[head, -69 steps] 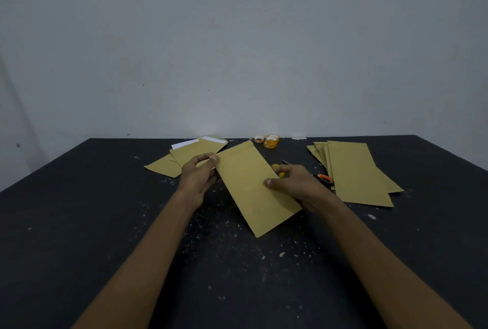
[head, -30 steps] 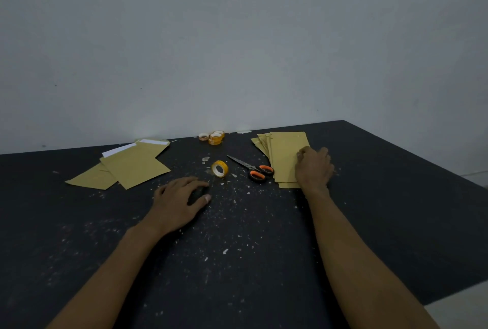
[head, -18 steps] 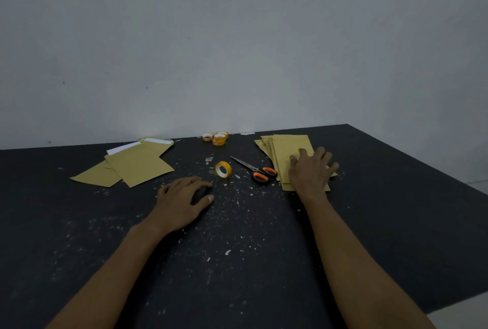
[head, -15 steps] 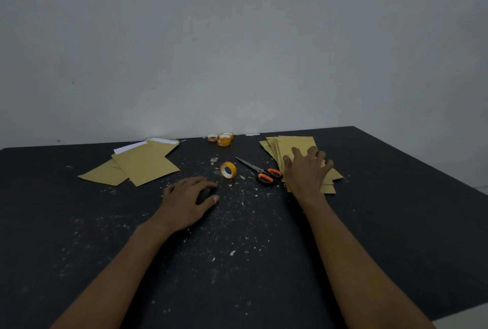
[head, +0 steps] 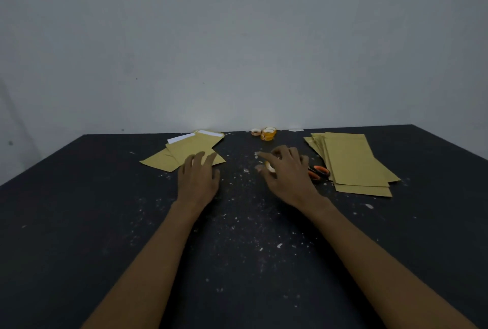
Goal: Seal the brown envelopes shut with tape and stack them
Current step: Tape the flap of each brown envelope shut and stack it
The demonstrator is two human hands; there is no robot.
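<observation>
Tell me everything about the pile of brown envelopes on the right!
The pile of brown envelopes looks like plain tan paper: several long rectangles lying flat on the black table, loosely fanned so lower corners stick out. The top one shows no writing. It sits at the far right. The right hand is nearby but not touching it. The orange-handled scissors lie at its left edge; I can't tell if they touch.

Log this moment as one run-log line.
stage: no envelope in hand | left hand: open over left envelope pile | right hand: curled over tape roll, grip unclear | scissors: beside right envelope stack
</observation>
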